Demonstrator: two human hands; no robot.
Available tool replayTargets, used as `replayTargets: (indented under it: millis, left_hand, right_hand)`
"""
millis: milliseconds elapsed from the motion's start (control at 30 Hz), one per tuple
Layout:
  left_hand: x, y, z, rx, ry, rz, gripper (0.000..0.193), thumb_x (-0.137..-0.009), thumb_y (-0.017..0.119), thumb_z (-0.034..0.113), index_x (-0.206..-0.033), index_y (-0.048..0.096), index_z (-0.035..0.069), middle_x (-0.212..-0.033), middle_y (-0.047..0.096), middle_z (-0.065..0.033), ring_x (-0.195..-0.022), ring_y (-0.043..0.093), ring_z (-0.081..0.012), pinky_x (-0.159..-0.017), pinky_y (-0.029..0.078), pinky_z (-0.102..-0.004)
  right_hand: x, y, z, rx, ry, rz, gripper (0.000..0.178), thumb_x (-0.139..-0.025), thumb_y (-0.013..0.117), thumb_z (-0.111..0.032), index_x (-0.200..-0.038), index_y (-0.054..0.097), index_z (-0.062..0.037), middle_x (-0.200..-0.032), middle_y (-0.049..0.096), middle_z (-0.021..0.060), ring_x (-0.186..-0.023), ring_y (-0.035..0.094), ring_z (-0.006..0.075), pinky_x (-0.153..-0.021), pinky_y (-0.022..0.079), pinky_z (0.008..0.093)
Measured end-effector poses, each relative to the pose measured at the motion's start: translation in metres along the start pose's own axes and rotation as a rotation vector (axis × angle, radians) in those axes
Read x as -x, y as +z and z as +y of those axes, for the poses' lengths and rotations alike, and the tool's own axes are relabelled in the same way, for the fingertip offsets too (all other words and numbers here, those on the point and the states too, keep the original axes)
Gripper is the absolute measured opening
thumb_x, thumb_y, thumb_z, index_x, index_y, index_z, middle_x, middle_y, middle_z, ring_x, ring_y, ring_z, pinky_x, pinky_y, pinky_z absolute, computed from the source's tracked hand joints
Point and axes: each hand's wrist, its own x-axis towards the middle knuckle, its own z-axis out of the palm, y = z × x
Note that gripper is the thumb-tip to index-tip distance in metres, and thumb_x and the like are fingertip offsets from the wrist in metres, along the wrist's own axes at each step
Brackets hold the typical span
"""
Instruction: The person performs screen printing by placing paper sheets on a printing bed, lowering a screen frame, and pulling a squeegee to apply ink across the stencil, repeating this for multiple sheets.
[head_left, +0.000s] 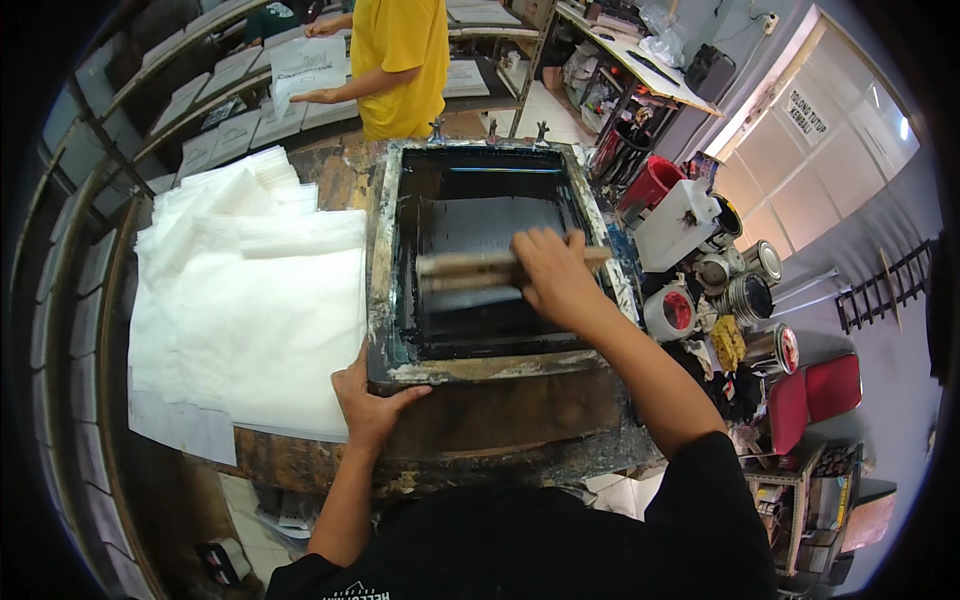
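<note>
A screen-printing frame (381, 270) with a pale, ink-stained wooden border lies in front of me, its dark mesh wet and shiny. My right hand (553, 272) grips a wooden squeegee (465, 270), which lies crosswise over the middle of the mesh and is blurred by motion. At the near left corner of the frame, my left hand (368, 400) holds on, thumb along the front edge and fingers up the left side. Clamps (541, 131) stand at the frame's far edge. A spread stack of thin white sheets (250, 300) lies just left of the frame.
Right of the frame crowd ink cans (750, 298), a white plastic container (678, 225) and a yellow rag (728, 342). A person in a yellow shirt (402, 70) stands across the table, holding a printed sheet (308, 75). Racks (70, 330) curve along the left; a red chair (832, 388) stands right.
</note>
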Motion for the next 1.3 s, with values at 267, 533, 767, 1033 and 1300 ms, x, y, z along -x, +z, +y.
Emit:
replayTargets:
  millis: [267, 533, 767, 1033, 1300]
  left_hand:
    - [0.015, -0.001, -0.047, -0.569, 0.244, 0.040, 0.124, -0.059, 0.091, 0.078, -0.148, 0.062, -0.004, -0.086, 0.061, -0.0050, -0.082, 0.052, -0.0238, -0.093, 0.033, -0.0429]
    - [0.012, -0.002, -0.043, -0.581, 0.290, 0.025, 0.124, -0.061, 0.088, 0.079, -0.150, 0.060, -0.004, -0.086, 0.059, -0.0051, -0.081, 0.050, -0.0245, -0.093, 0.034, -0.0433]
    - [0.016, -0.003, -0.036, -0.516, 0.180, -0.014, 0.114, -0.062, 0.096, 0.062, -0.149, 0.060, -0.002, -0.101, 0.065, -0.0091, -0.102, 0.046, -0.0322, -0.098, 0.037, -0.0465]
    - [0.016, -0.001, -0.037, -0.495, 0.171, -0.004, 0.106, -0.060, 0.099, 0.058, -0.143, 0.066, 0.000, -0.101, 0.068, -0.0064, -0.101, 0.053, -0.0272, -0.098, 0.035, -0.0435]
    - [0.015, 0.001, -0.037, -0.652, 0.184, 0.031, 0.104, -0.052, 0.100, 0.061, -0.132, 0.074, 0.001, -0.106, 0.058, -0.0072, -0.109, 0.054, -0.0289, -0.103, 0.035, -0.0459]
  right_hand:
    - [-0.126, 0.110, 0.088, 0.202, 0.022, 0.230, 0.050, -0.078, 0.079, -0.006, -0.122, 0.055, -0.0098, -0.112, 0.059, 0.0075, -0.113, 0.058, 0.0289, -0.102, 0.038, 0.0547]
    - [-0.142, 0.143, 0.099, 0.284, 0.075, 0.165, 0.052, -0.078, 0.081, -0.009, -0.124, 0.056, -0.0109, -0.112, 0.060, 0.0052, -0.113, 0.059, 0.0266, -0.100, 0.039, 0.0549]
    - [-0.047, 0.091, 0.031, 0.236, 0.052, 0.087, 0.047, -0.080, 0.079, -0.010, -0.121, 0.057, -0.0109, -0.111, 0.060, 0.0064, -0.111, 0.059, 0.0282, -0.101, 0.039, 0.0561]
    - [0.071, 0.019, -0.065, 0.060, 0.088, -0.078, 0.029, -0.086, 0.065, -0.001, -0.114, 0.058, -0.0080, -0.105, 0.059, 0.0077, -0.105, 0.059, 0.0290, -0.103, 0.037, 0.0577]
    - [0.075, 0.025, -0.061, 0.014, 0.081, -0.103, 0.044, -0.077, 0.073, -0.001, -0.117, 0.055, -0.0080, -0.106, 0.056, 0.0090, -0.107, 0.057, 0.0299, -0.100, 0.037, 0.0547]
